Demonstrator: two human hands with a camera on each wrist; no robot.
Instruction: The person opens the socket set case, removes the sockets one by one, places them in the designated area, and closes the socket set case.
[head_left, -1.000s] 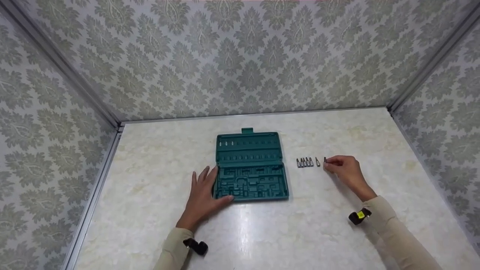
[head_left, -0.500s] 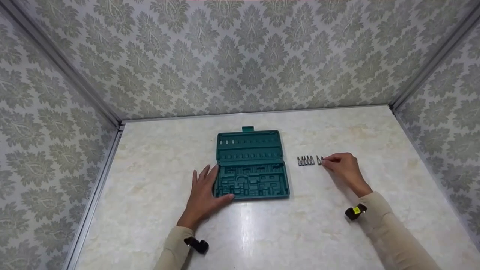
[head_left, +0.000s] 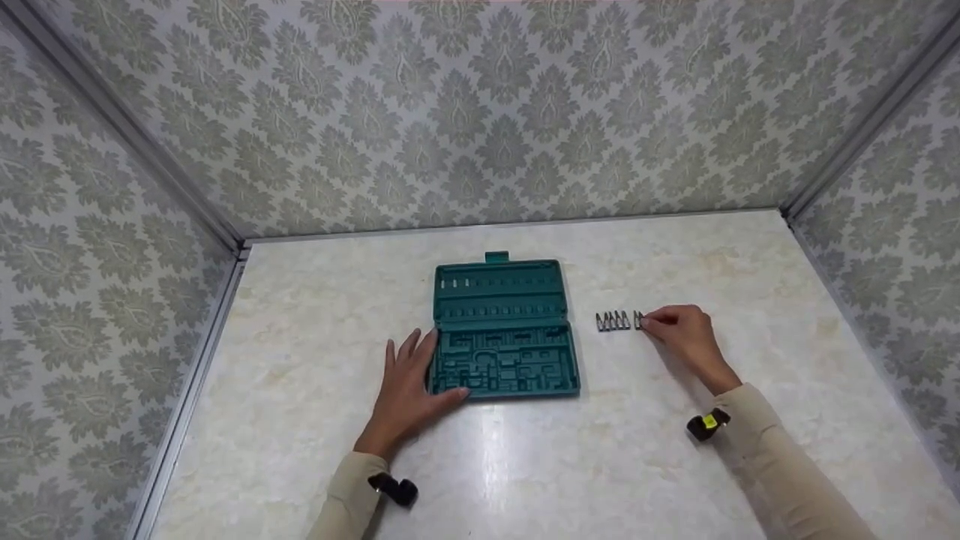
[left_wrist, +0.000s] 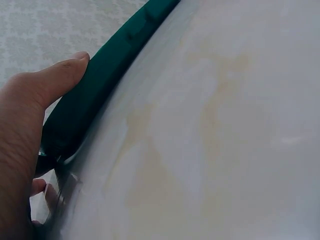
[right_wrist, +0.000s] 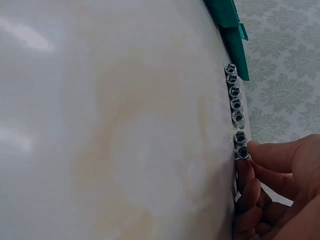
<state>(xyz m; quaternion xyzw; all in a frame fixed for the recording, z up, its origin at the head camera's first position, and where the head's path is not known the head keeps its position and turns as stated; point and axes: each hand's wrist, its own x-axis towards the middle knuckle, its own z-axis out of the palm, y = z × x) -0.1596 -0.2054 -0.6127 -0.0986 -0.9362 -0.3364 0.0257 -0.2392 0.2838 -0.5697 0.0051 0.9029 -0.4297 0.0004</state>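
Observation:
A green plastic socket-set case (head_left: pixel 505 373) lies unfolded, its moulded slots facing up. My left hand (head_left: pixel 409 394) rests at its front-left corner, fingers spread along the side. In the left wrist view the thumb (left_wrist: pixel 67 75) touches the case's edge. Between thumb and fingers, my right hand (head_left: pixel 686 334) pinches a small chrome bit socket (right_wrist: pixel 243 152), its base at table level. Just left of it stands another bit socket (right_wrist: pixel 240 136). Past a narrow gap comes a tight row of several bit sockets (head_left: pixel 613 322), tips up. The square drive holes face the right wrist camera.
The case's lid half (head_left: pixel 499 295) with its latch tab (head_left: pixel 496 257) points to the back. All of it is on a pale marbled table (head_left: pixel 315 300). Patterned wall panels (head_left: pixel 480 112) rise behind and at both sides.
My right hand has moved left with the bit socket, bringing it close beside the lone one. The left hand stays on the case.

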